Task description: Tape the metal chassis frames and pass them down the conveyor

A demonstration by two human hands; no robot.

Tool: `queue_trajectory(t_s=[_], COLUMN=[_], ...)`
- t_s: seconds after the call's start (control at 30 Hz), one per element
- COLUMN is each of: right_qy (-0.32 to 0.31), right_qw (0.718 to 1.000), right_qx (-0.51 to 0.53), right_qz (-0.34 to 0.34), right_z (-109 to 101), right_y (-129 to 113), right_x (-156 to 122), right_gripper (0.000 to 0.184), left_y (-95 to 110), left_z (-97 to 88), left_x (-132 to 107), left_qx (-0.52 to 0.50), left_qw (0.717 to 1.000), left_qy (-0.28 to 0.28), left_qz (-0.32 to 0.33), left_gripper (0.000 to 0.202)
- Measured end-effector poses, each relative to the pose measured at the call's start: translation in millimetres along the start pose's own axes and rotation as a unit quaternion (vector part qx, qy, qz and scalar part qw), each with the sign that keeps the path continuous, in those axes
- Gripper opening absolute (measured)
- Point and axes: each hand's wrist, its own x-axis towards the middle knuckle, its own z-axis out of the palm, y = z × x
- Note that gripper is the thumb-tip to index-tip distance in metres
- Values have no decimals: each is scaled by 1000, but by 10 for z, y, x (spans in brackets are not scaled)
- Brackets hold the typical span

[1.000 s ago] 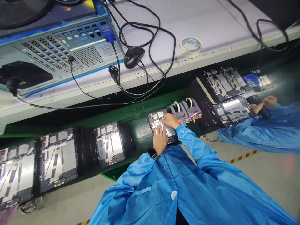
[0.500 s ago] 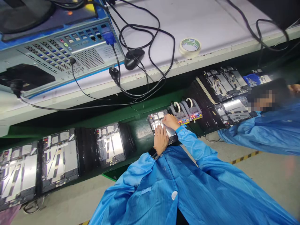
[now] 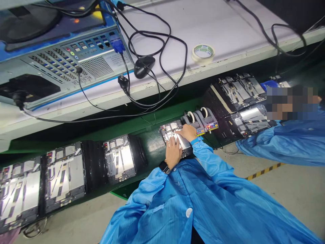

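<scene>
- Metal panel [image 3: 169, 129] lies flat on the green conveyor belt [image 3: 152, 142], just right of the middle of the frame, with silver strips and small dark parts across its face.
- Left hand [image 3: 173, 151] rests on the panel's near side, fingers stretched out and pointing up the frame, not curled around any edge. A black smartwatch [image 3: 164, 166] sits on that wrist.
- Right hand [image 3: 188, 133] lies across the panel's far side, fingers reaching toward the left hand and nearly meeting it. Both hands look flat and open, pressing down rather than clamping.
- Blue coat sleeves [image 3: 210, 162] run from the lower middle of the frame up to both wrists.
- Two tape dispensers [image 3: 199, 122] with coloured lights stand just beside the panel, to its upper right.
- More metal panels [image 3: 119, 157] line the belt toward the lower left, and others [image 3: 238, 91] lie toward the upper right.
- Co-worker's blue sleeve [image 3: 279, 145] fills the right edge of the frame, beyond the belt's far panels.
- White bench [image 3: 228, 30] crosses the top of the frame, holding a computer case [image 3: 83, 61], a black mouse [image 3: 144, 66], a roll of masking tape [image 3: 203, 53] and loose black cables [image 3: 175, 44].
- Grey floor [image 3: 286, 200] with a yellow-and-black strip [image 3: 264, 171] shows at the lower right.
</scene>
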Motion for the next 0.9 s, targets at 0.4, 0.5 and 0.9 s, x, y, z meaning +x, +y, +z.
queue_trajectory(t_s=[0.4, 0.5, 0.9], right_qy=[264, 236, 217], right_qw=[705, 648, 703], right_qx=[586, 635, 599], right_qz=[301, 348, 314], right_z=[741, 733, 739], right_y=[1846, 2171, 2120], right_x=[-236, -119, 92], right_gripper=[21, 17, 20], left_y=[-249, -291, -369], left_z=[-92, -96, -128], left_x=[-107, -69, -101], left_qx=[16, 18, 21], left_qw=[999, 999, 1000], left_qy=[20, 18, 3], left_qz=[-35, -19, -5], left_gripper=[64, 63, 60])
